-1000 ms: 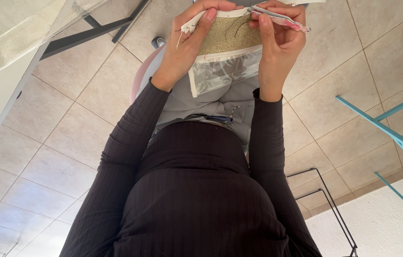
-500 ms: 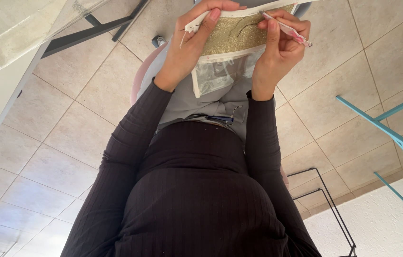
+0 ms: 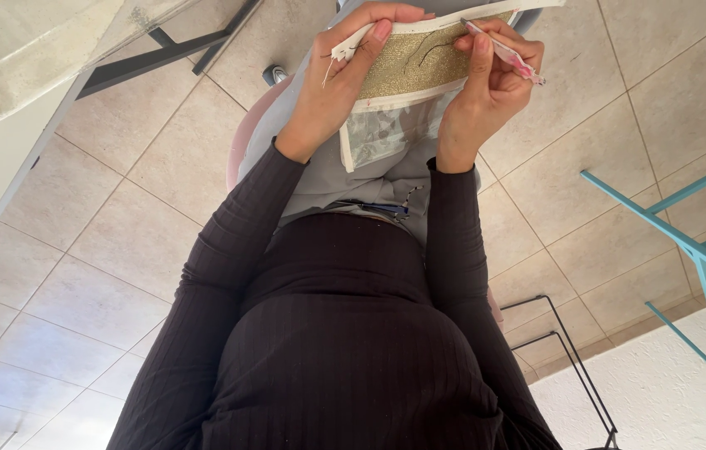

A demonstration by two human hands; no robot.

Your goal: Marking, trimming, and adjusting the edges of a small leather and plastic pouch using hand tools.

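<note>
Your left hand fingers pinch the gold fabric piece; your right hand fingers grip a thin pink tool.

Bright, even daylight fills the frame, strongest in the upper left, where a clear plastic sheet is washed out to near white with soft glare. The tiled floor is evenly lit, with a faint sheen toward the lower left corner and only a dim shadow beside the dark frame bars at the top. The dark ribbed top in the lower middle is underexposed, its folds hard to read. Focus is sharp at the top centre, where the gold glitter fabric sparkles with fine highlights. Straight lines bend slightly near the edges, as with the teal rail at the right. No motion blur shows
</note>
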